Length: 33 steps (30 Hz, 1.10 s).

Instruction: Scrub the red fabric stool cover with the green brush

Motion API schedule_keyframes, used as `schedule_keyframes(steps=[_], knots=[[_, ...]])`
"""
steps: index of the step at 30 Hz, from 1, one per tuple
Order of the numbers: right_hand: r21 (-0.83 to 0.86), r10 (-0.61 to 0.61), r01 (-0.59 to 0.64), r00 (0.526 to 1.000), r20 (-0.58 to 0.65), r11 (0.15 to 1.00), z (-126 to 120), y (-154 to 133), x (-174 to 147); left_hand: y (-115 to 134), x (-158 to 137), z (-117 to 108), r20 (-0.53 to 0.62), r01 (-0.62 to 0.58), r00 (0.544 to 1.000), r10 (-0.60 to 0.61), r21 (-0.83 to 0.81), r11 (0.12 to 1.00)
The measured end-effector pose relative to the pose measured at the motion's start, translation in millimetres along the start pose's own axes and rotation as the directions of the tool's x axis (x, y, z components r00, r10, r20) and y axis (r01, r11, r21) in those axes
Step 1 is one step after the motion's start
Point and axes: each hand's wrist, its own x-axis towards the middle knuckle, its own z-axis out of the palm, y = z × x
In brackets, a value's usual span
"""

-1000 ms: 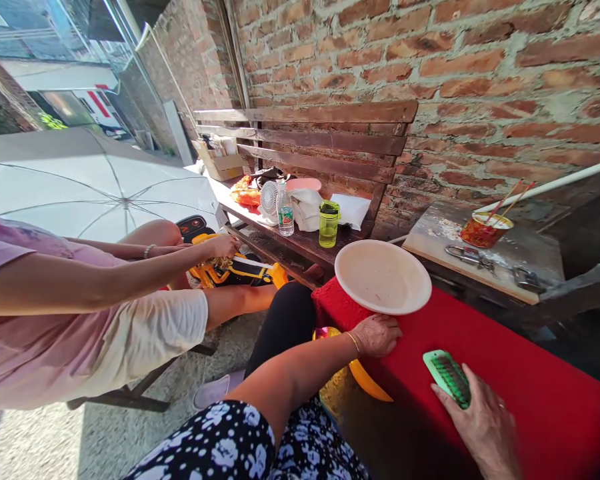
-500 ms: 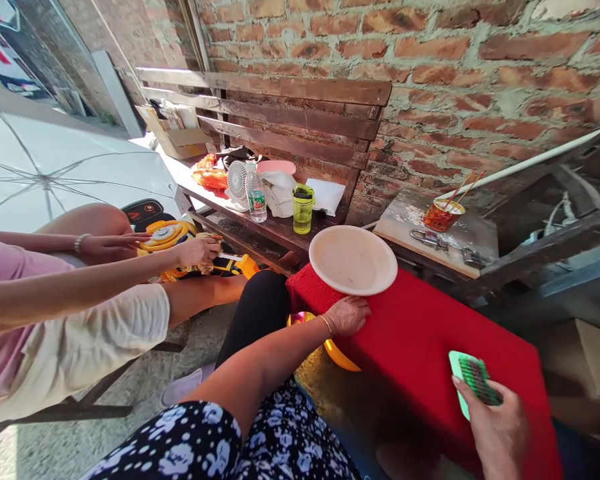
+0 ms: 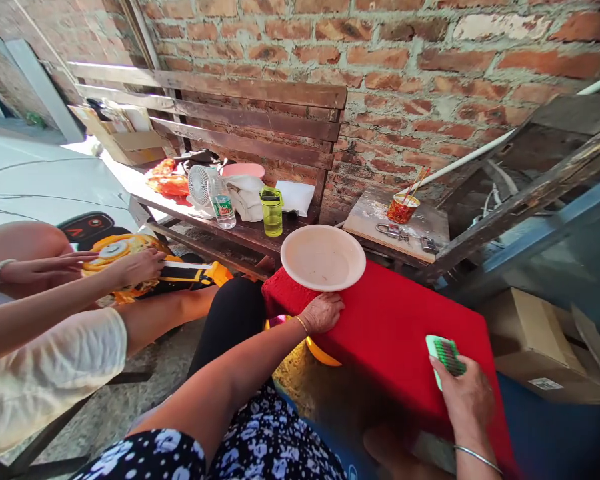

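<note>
My right hand (image 3: 467,393) holds a green scrub brush (image 3: 447,357) by its pale green back, above the red cloth (image 3: 400,317). Its bristles look dark in the middle. My left hand (image 3: 323,312) rests at the near edge of the cloth with its fingers bent together; whether they grip anything is hidden. Just beyond that hand stands a shallow pale pink basin (image 3: 323,259) on the cloth's far end, with a few small specks inside.
A wooden bench (image 3: 253,230) holds a green bottle (image 3: 272,212), a water bottle (image 3: 223,203) and a small fan (image 3: 199,185). Padlocks (image 3: 393,231) and a paper cup (image 3: 403,208) sit on a board. A cardboard box (image 3: 540,340) stands right. At left, another person's hands touch a yellow object (image 3: 115,253).
The view has swung right, so everything sits further left and more of the cardboard box shows. My right hand still holds the brush over the cloth; my left stays by the basin.
</note>
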Motion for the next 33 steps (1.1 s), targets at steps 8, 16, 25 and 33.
schedule_keyframes(steps=[8, 16, 25, 33], knots=[[0.245, 0.057, -0.056, 0.998, 0.002, 0.968, -7.2, -27.7, -7.1, -1.1, -1.9, 3.6, -0.043, 0.009, 0.999, -0.011, -0.036, 0.999], [0.286, -0.426, 0.407, 0.905, 0.007, 0.868, 37.7, -101.2, -48.7, -0.5, -4.2, 5.4, -0.086, 0.017, 0.996, -0.02, -0.041, 0.999], [0.09, 0.028, -0.023, 0.998, -0.048, 0.996, 6.2, -12.6, 10.2, -3.5, -4.3, 10.2, -0.098, 0.022, 0.995, -0.026, -0.041, 0.999], [0.309, -0.519, 0.484, 0.854, 0.041, 0.819, 49.5, -134.9, -48.6, -6.3, -5.0, 14.0, -0.111, 0.018, 0.994, -0.023, -0.051, 0.999]])
